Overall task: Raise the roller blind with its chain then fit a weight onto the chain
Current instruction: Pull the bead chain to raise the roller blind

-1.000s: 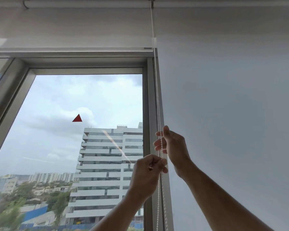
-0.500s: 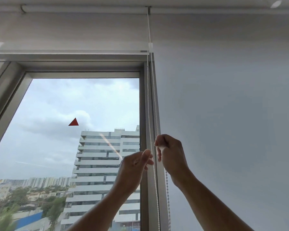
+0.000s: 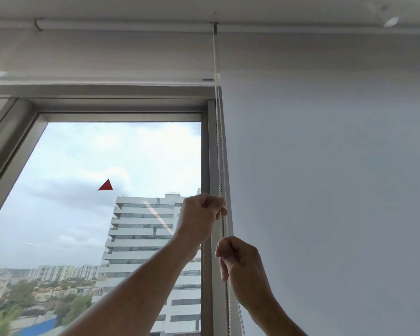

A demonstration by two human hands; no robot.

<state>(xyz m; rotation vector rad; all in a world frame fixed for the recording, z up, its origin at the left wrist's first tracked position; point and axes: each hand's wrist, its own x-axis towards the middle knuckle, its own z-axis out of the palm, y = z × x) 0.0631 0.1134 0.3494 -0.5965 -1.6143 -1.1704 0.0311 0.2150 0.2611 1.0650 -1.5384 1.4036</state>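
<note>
Hands stacked on the bead chain [image 3: 220, 166] for hand-over-hand hauling: the left hand [image 3: 199, 214] pinches it high, the right hand [image 3: 240, 260] is fisted round it lower, beside the window frame [image 3: 211, 146]; the roller blind [image 3: 102, 57] sits nearly fully raised; no weight visible

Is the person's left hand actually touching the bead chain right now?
Touching. In the head view, the left hand is closed with its fingertips pinched on the bead chain, which runs straight down into that pinch.

left hand [image 3: 199, 214] raised, grip pinched; right hand [image 3: 243, 260] lower, fisted
</note>
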